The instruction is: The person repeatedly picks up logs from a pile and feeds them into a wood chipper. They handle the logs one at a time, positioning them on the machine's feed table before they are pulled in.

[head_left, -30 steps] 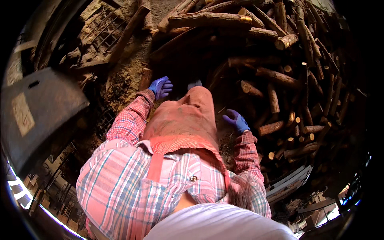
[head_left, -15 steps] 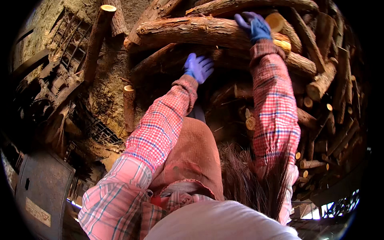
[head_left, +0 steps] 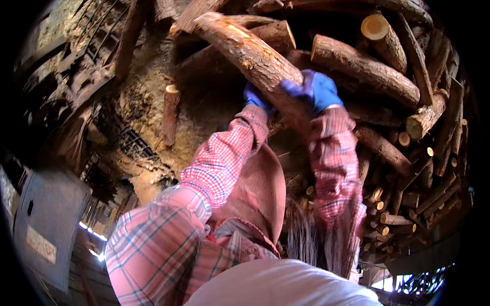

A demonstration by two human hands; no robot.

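A long bark-covered log (head_left: pixel 245 48) slants from the upper left down toward the middle of the view. My left hand (head_left: pixel 254 97), in a blue glove, grips it from the underside. My right hand (head_left: pixel 314 89), also in a blue glove, wraps over the log's lower end. Both forearms wear pink checked sleeves and reach up from my body. A brown apron (head_left: pixel 258 188) hangs below my arms.
A large stack of cut logs (head_left: pixel 408 153) fills the right side and top. A short log (head_left: pixel 171 115) stands on the dirt ground at the left. Dark metal machinery (head_left: pixel 56 97) and a grey panel (head_left: pixel 48 224) lie at the left.
Both hands have come together on one log and drawn it closer and lower out of the stack. One second ago they were down near the ground by the pile.
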